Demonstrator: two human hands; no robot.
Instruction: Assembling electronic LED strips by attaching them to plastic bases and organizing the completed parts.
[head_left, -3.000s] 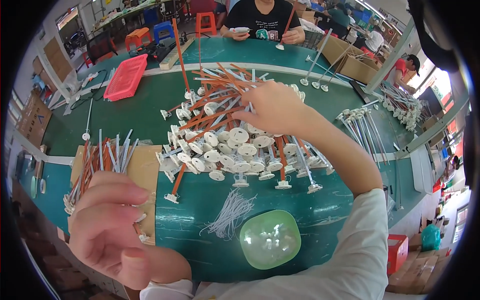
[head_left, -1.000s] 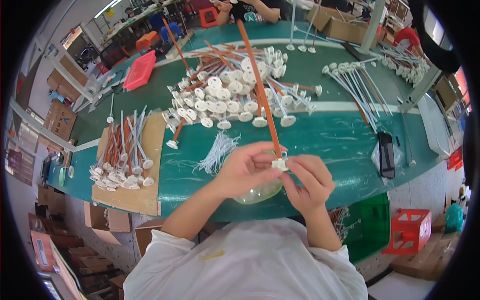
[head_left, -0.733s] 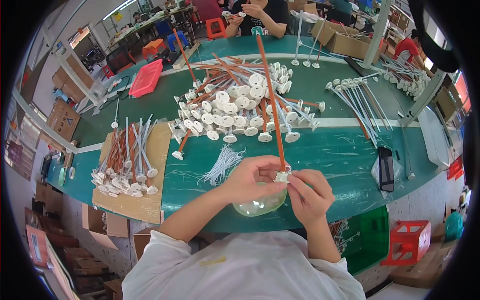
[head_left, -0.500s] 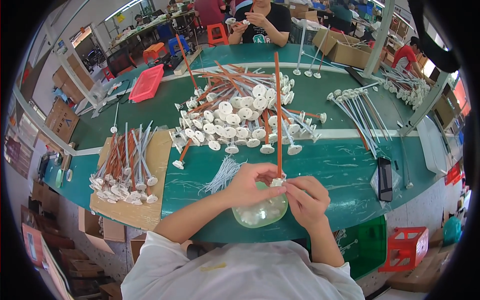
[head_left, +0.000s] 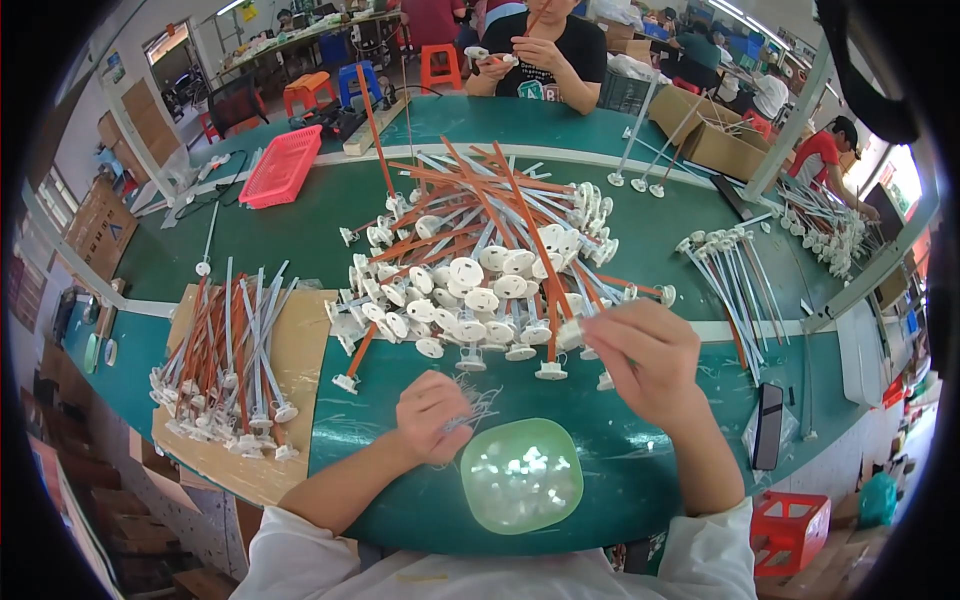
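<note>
My right hand (head_left: 650,355) is raised at the near edge of the big pile. Its fingers pinch the white base of a brown stick (head_left: 530,225), which leans up and to the left across the pile; the base is blurred. My left hand (head_left: 432,415) is curled around a bunch of thin pale strips (head_left: 478,404), their loose ends poking out past the fingers. Between my forearms stands a pale green bowl (head_left: 575,490) with small shiny whitish pieces in it. The pile of brown and grey sticks with round white bases (head_left: 465,272) lies just beyond both hands.
More sticks with white bases (head_left: 235,375) lie on cardboard (head_left: 310,400) at the left. A phone (head_left: 767,427) and another group of sticks (head_left: 735,280) are at the right. A pink basket (head_left: 282,170) sits farther back. A co-worker (head_left: 545,55) works across the table.
My hands have separated. The right has carried the stick forward and right to the pile; the left has left the stick's base and closed on the thin strips. The view has shifted.
</note>
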